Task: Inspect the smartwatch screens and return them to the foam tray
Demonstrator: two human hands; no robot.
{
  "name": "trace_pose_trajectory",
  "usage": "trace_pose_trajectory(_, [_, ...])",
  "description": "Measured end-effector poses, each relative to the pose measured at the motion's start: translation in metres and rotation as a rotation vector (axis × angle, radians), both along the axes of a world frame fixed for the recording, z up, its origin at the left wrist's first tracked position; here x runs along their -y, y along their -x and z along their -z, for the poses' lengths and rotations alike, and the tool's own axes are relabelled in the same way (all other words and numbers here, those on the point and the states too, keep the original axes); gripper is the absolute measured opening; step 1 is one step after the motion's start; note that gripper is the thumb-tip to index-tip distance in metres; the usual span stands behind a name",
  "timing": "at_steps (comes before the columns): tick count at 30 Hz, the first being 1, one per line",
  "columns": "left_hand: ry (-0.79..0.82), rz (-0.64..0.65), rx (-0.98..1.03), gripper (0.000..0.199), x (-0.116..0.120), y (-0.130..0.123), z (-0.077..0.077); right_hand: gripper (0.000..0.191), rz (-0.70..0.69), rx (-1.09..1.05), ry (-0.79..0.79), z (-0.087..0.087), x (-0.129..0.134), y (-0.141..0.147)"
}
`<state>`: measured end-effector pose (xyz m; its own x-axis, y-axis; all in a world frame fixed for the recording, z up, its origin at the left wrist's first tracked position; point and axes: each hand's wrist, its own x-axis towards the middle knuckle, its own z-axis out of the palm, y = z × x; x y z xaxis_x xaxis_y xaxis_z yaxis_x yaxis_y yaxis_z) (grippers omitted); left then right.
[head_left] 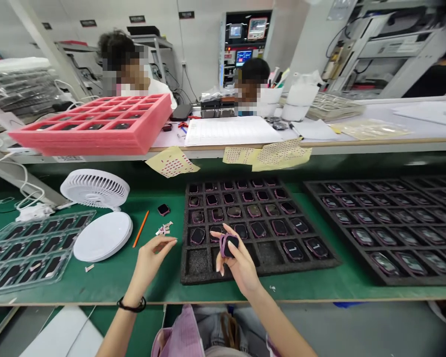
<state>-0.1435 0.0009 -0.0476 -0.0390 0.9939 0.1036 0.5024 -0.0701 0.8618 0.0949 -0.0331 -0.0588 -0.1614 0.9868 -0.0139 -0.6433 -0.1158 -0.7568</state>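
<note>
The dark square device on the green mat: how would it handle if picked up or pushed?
The device looks flat, so it would probably slide rather than roll or tip. Its glossy face may feel slippery. Similar units sit separately in pockets of the black foam tray, which hints that it is fairly fragile.

Walls: white walls (204, 44), with small black signs (137, 19) high up
Left: white post (46, 44), slanting across view
Back: tall cabinet (245, 39) with lit screens; metal shelving (152, 44) beside it
Right: grey machinery (390, 49) with cables
Furniture: far bench (357, 144), white-topped with a wooden edge; near bench (267, 292), green-topped
</note>
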Motion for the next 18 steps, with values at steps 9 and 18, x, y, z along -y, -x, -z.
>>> trace_pose_trajectory(9, [0.127, 0.204, 0.494, 0.019, 0.005, -0.114, -0.040, 0.043, 0.125, -0.010, -0.017, -0.009, 0.006, -0.006])
trace_pose_trajectory(18, [-0.121, 0.192, 0.468, 0.011, 0.011, -0.136, -0.030, 0.050, 0.188, 0.073, -0.021, -0.007, 0.008, -0.008])
